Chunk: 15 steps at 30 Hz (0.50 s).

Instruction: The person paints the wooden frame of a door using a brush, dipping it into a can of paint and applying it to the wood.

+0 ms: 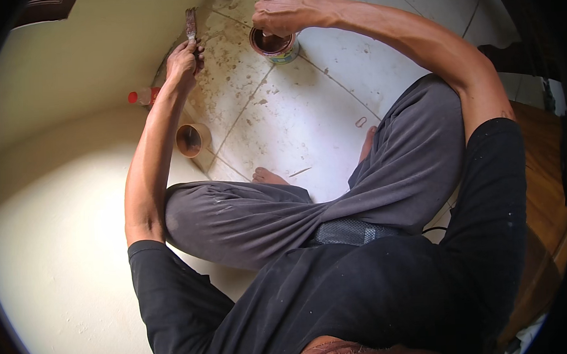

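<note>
My left hand (184, 59) is closed around the handle of a paintbrush (191, 24), its brown-stained bristles pointing up and away from me. To the right, my right hand (279, 14) is curled over the far side of an open paint can (284, 56). Its fingers bend down at the can's mouth, and what they grip is hidden. Dark brown paint coats the inside of the can, which stands upright on the tiles.
A brown cup-like container (193, 140) sits near the wall, below my left forearm. Beside that forearm is a bottle with a red cap (134, 97). Brown stains mark the tiled floor (280, 106). A thin stick (300, 171) lies by my foot; brown wooden furniture (531, 164) stands at right.
</note>
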Tool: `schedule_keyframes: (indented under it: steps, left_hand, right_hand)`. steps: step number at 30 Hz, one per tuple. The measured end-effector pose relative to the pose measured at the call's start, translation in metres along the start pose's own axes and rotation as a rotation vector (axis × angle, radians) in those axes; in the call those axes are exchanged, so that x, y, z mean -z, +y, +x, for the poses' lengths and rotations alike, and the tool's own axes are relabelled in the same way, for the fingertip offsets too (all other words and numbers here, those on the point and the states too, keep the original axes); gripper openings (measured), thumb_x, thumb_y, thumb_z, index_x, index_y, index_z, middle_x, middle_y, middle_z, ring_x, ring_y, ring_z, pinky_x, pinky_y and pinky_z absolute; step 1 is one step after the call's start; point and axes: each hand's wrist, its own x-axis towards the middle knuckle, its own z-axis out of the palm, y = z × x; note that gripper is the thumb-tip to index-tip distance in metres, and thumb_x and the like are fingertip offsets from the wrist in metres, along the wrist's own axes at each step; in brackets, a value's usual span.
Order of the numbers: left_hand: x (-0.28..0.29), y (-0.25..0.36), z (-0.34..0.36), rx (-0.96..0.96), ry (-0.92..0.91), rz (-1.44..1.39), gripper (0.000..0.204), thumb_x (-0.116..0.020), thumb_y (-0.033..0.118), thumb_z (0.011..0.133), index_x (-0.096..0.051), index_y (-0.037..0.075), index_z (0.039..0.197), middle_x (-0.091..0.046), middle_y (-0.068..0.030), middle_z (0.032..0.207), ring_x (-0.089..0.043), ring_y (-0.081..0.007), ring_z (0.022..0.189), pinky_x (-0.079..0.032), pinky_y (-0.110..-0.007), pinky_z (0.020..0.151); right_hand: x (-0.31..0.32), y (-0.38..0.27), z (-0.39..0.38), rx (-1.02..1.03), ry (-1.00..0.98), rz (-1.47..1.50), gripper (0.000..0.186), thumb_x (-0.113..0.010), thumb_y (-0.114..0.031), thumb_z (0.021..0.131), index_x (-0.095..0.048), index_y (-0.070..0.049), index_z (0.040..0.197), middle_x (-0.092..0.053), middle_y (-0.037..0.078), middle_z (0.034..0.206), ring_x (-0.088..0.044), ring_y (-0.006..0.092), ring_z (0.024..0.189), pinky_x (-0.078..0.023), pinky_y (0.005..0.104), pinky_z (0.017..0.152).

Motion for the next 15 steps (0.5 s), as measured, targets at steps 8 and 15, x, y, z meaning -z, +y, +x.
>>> schedule_keyframes:
  steps: [8,15]
  left_hand:
    - [-0.0024,0.0008,-0.0012,-0.005,0.01,0.01,0.024,-0.054,0.021,0.1,-0.058,0.003,0.116,-0.06,-0.0009,0.08,-0.052,-0.0078,0.059,-0.044,-0.022,0.05]
    - [-0.0029,0.0018,-0.0027,0.005,0.017,0.041,0.022,-0.05,0.019,0.102,-0.059,0.003,0.114,-0.058,-0.0001,0.08,-0.052,-0.0082,0.061,-0.046,-0.022,0.054]
  right_hand:
    - [-0.0055,0.0004,-0.0019,0.006,0.046,-0.007,0.009,-0.061,-0.008,0.076,-0.057,0.0,0.076,-0.058,0.015,0.07,-0.064,0.0329,0.072,-0.053,0.04,0.065]
    - [-0.0051,0.0018,-0.001,0.009,-0.031,0.062,0.011,-0.061,-0.008,0.076,-0.056,0.002,0.075,-0.058,0.015,0.069,-0.065,0.0335,0.072,-0.053,0.0403,0.065]
